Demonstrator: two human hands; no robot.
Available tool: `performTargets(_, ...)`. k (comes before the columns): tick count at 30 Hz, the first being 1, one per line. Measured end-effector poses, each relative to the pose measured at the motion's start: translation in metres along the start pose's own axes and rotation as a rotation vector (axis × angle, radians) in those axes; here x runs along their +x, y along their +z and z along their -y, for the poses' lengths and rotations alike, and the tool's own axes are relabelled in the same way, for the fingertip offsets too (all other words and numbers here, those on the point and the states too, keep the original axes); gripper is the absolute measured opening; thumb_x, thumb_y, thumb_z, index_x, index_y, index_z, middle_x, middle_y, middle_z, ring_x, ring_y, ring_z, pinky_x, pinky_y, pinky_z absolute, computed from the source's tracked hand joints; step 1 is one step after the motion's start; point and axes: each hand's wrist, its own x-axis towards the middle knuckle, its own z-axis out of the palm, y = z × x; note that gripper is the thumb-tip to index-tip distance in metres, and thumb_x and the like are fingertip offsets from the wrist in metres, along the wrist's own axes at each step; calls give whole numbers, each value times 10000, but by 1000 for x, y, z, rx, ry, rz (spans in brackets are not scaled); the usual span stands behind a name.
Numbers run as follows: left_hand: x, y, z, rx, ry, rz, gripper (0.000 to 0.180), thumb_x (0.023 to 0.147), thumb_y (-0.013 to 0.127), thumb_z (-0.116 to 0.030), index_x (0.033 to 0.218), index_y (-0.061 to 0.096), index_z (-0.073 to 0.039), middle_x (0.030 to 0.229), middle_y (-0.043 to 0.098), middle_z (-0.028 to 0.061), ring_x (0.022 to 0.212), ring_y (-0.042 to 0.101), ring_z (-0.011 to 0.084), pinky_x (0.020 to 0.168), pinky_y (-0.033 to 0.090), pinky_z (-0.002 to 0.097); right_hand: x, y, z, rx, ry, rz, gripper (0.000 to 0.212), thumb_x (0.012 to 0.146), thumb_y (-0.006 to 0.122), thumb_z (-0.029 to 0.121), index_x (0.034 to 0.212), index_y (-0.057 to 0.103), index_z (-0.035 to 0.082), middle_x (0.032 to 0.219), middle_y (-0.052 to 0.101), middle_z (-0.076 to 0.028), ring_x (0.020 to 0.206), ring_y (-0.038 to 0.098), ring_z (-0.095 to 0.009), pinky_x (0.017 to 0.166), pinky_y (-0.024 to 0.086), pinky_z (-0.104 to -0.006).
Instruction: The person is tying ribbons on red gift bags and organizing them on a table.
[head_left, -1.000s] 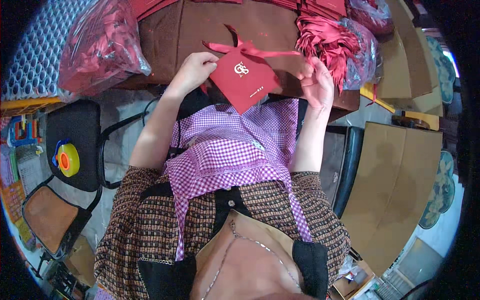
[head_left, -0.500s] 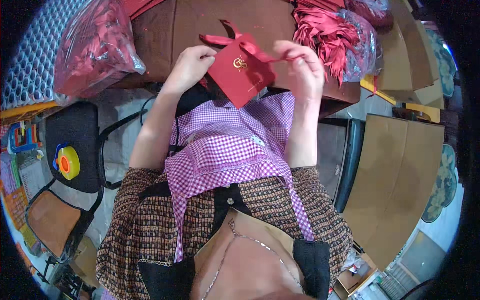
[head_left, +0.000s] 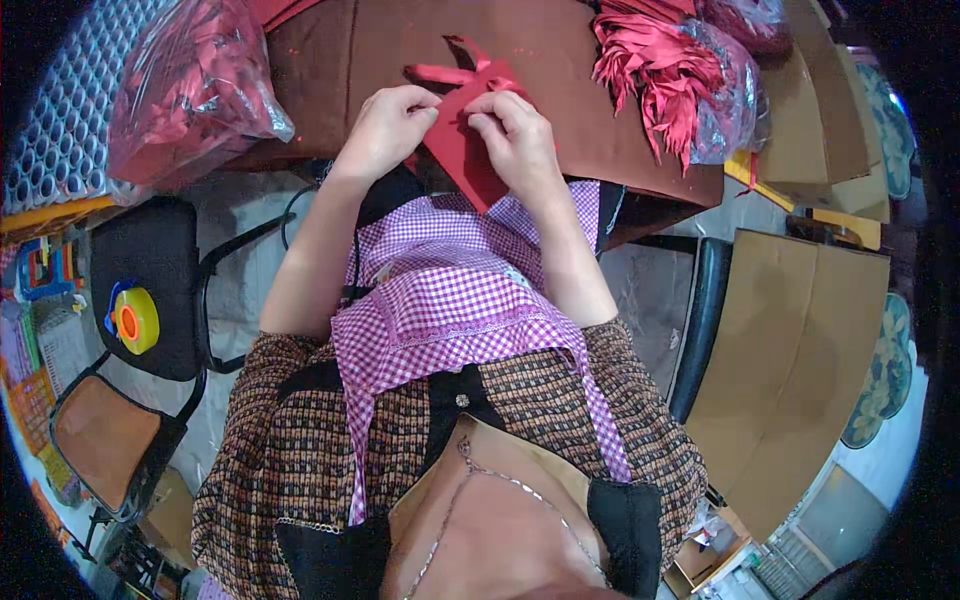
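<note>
A flat red square gift bag [head_left: 470, 165] hangs tilted over the table's near edge, one corner pointing down toward my lap. A red satin ribbon [head_left: 440, 74] is tied at its top, with one tail stretching to the left. My left hand [head_left: 388, 135] is closed in a pinch at the bag's left corner. Over the bag's upper right side, my right hand [head_left: 518, 145] is closed, thumb and forefinger together at the ribbon. Its fingers cover the bag's gold mark and part of the knot, so the exact grip is partly hidden.
A clear plastic bag of red ribbons [head_left: 200, 95] lies on the brown-covered table [head_left: 345, 60] at left, beside a tray of round cells [head_left: 60, 120]. A bundle of red ribbons [head_left: 665, 75] lies at right. Cardboard [head_left: 790, 370] stands right; a chair [head_left: 145, 260] holds a tape roll [head_left: 135, 318].
My right hand has moved left and inward from the bag's right side, drawing the ribbon across its front and covering the gold mark. My left hand stays at the left corner.
</note>
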Motion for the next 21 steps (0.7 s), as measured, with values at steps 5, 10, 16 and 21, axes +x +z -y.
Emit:
performTargets(5, 1, 0, 2, -33, -6, 6, 218, 811, 592, -127, 969, 657, 10, 886, 670, 178, 847, 660, 259, 776, 493, 342, -4, 4, 4, 175, 199, -66, 116, 774, 645, 58, 871, 623, -2, 826, 650, -120, 764, 636, -219, 693, 502, -320)
performTargets(10, 2, 2, 3, -75, 13, -21, 223, 818, 581, -119, 980, 654, 16, 874, 669, 185, 834, 660, 247, 762, 494, 332, -5, 4, 7, 156, 258, -76, 124, 785, 650, 54, 895, 638, -2, 822, 661, -100, 778, 625, -155, 710, 498, -286)
performTargets(16, 2, 1, 3, -88, 5, -2, 237, 817, 579, -117, 996, 652, 20, 897, 668, 195, 842, 660, 253, 768, 495, 337, -7, 9, 4, -52, 35, -105, 109, 757, 660, 84, 835, 634, 13, 821, 653, -103, 791, 616, -244, 758, 457, -350)
performTargets(21, 1, 2, -1, -75, 17, -1, 239, 817, 575, -119, 996, 653, 18, 915, 666, 196, 866, 659, 268, 788, 496, 345, -8, 13, 6, -185, -92, -138, 60, 764, 646, 71, 803, 613, 40, 771, 621, -82, 734, 592, -255, 711, 415, -369)
